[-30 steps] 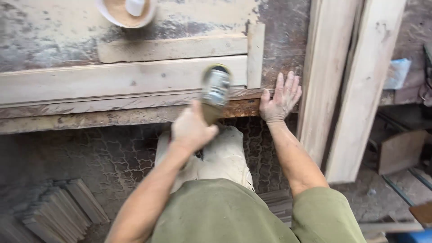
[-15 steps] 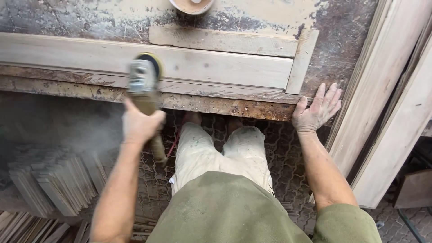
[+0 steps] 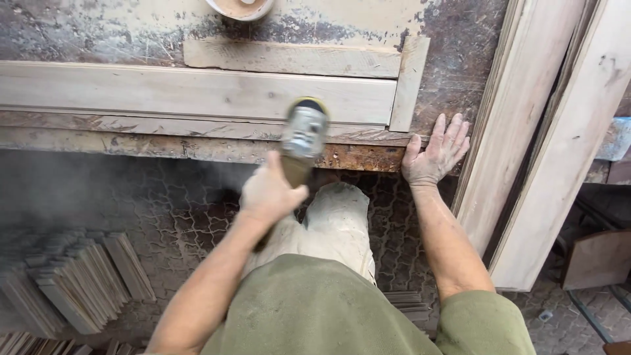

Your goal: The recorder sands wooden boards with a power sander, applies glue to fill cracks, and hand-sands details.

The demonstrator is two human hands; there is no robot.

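My left hand [image 3: 270, 192] grips the handle of an angle grinder [image 3: 303, 134], whose disc sits on the near edge of a long pale wooden plank [image 3: 197, 94] lying on the worn workbench [image 3: 460, 72]. My right hand [image 3: 437, 154] rests flat on the bench's front edge, fingers spread, just right of the plank's end. A short upright wood strip [image 3: 409, 82] butts against the plank's right end, and a narrower board [image 3: 289, 58] lies behind the plank. Fine dust hangs in the air under the bench at left.
Two tall planks [image 3: 526, 131] lean against the bench at right. Stacks of small wood pieces [image 3: 72, 283] lie on the patterned paved floor at lower left. A round bowl [image 3: 240, 6] stands at the bench's far edge. My pale trousers and green shirt fill the bottom centre.
The grinder in my left hand has swept right along the plank's near edge, from left of centre toward its right end. My right hand stays flat on the bench edge.
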